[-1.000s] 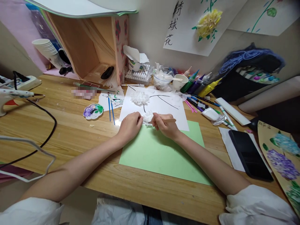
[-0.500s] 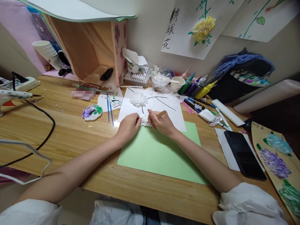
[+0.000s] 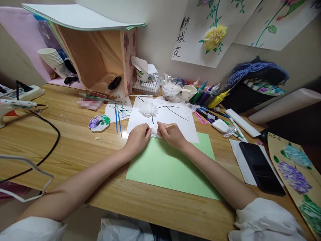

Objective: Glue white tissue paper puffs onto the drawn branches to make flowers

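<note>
My right hand (image 3: 173, 136) is closed around a flat wooden craft stick (image 3: 171, 128), whose upper end pokes out above the fingers. Its fingertips are at a small crumpled white tuft (image 3: 153, 132) on the lower edge of a white sheet (image 3: 175, 117). On the tuft's other side, my left hand (image 3: 138, 138) rests with fingers curled in and thumb pressed against them; what they may pinch is hidden. Higher on the sheet sits a larger ruffled white paper flower (image 3: 148, 109), with black drawn lines near it. A green sheet (image 3: 170, 170) lies partly beneath the white one.
To the left are a paint palette (image 3: 99, 123), two blue brushes (image 3: 118, 119) and a glue gun (image 3: 15, 106) with its cable. Behind stand a bowl of white scraps (image 3: 171, 89), a paper cup (image 3: 188, 93) and paint bottles (image 3: 208, 95). A phone (image 3: 262, 169) lies at right.
The wooden stick and my right fingers have tipped slightly lower beside the tuft. My left hand stays in place. The whole view has shifted a little.
</note>
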Available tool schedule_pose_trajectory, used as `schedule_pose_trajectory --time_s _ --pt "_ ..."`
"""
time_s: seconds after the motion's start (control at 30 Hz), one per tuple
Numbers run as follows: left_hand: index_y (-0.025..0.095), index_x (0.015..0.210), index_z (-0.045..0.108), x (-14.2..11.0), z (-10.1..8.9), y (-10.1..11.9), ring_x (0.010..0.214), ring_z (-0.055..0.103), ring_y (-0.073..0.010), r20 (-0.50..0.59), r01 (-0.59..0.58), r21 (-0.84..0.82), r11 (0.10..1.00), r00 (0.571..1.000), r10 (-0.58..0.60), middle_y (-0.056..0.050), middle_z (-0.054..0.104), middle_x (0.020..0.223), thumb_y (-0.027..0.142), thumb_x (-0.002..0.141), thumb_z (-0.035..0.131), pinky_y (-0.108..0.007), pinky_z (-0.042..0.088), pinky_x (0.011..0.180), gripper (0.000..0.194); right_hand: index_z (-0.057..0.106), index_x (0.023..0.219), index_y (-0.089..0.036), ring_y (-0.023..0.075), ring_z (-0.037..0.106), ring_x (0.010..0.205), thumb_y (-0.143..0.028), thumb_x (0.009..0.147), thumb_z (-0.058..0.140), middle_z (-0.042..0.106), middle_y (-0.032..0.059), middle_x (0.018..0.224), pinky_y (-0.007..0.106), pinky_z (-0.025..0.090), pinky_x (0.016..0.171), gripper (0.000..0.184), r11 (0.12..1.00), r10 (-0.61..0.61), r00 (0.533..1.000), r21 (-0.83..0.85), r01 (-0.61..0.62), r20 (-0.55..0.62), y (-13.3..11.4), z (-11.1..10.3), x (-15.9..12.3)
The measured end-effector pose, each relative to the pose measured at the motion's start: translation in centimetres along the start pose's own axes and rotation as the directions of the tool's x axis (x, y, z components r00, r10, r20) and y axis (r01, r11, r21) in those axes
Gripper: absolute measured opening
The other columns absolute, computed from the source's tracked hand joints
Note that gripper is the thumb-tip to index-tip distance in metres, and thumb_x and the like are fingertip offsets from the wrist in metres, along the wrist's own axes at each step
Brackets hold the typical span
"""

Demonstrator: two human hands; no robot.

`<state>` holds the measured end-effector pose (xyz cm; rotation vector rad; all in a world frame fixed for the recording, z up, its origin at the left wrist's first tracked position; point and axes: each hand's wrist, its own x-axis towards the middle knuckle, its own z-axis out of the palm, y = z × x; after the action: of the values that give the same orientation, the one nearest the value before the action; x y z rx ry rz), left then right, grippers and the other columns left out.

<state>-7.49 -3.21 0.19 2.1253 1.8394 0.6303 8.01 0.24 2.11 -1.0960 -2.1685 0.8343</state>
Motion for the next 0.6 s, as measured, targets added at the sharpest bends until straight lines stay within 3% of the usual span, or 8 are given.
schedule_pose_trajectory --time_s 0.2,0.33,0.43,0.53,0.6 --pt "0.019 0.072 0.047 0.1 0.0 0.0 0.069 0.053 -0.0178 -0.004 0.003 -0.003 1.000 1.000 -0.003 -0.003 0.059 0.074 0.026 0.088 0.037 -0.028 0.035 0.060 0.020 0.042 0.045 -0.019 0.0097 0.040 0.036 -0.038 0.092 0.034 0.040 -0.0030 0.034 0.026 0.034 0.054 0.051 0.995 0.064 0.998 -0.081 -0.063 0.003 -1.4 0.0 1.3" --pt "0.019 0.073 0.047 -0.2 -0.1 0.0 0.069 0.053 -0.0172 0.003 0.010 -0.019 1.000 1.000 -0.010 -0.003 0.059 0.074 0.027 0.088 0.036 -0.028 0.035 0.061 0.020 0.049 0.048 -0.018 0.0087 0.043 0.034 -0.046 0.090 0.036 0.041 -0.0041 0.032 0.023 0.037 0.050 0.052 0.971 0.098 0.994 0.222 -0.084 -0.054 -1.2 -1.6 0.7" --pt "0.019 0.072 0.048 0.0 -0.7 0.1 0.069 0.053 -0.0171 0.004 -0.002 -0.015 1.000 1.000 0.002 -0.003 0.059 0.074 0.029 0.089 0.035 -0.028 0.036 0.061 0.023 0.050 0.052 -0.017 0.0069 0.043 0.031 -0.049 0.089 0.036 0.046 -0.0038 0.038 0.021 0.030 0.040 0.050 0.851 0.219 0.954 0.518 -0.084 -0.205 0.2 -3.0 -0.7" --pt "0.019 0.074 0.051 2.0 -1.9 0.8 0.074 0.054 -0.0178 -0.093 -0.061 0.027 0.998 0.994 0.063 -0.004 0.060 0.075 0.031 0.090 0.035 -0.028 0.038 0.065 0.025 0.050 0.050 -0.017 0.0056 0.039 0.030 -0.050 0.087 0.039 0.044 -0.0036 0.035 0.020 0.026 0.037 0.051 0.766 0.309 0.920 0.637 -0.089 -0.242 2.4 -3.7 -2.1" --pt "0.019 0.079 0.054 4.7 -2.8 1.5 0.083 0.054 -0.0190 -0.182 -0.085 0.082 0.993 0.978 0.099 -0.005 0.062 0.082 0.032 0.090 0.036 -0.029 0.039 0.071 0.025 0.049 0.049 -0.017 0.0055 0.038 0.029 -0.051 0.086 0.040 0.042 -0.0032 0.033 0.019 0.024 0.036 0.051 0.699 0.381 0.896 0.705 -0.119 -0.226 3.8 -3.6 -2.6"
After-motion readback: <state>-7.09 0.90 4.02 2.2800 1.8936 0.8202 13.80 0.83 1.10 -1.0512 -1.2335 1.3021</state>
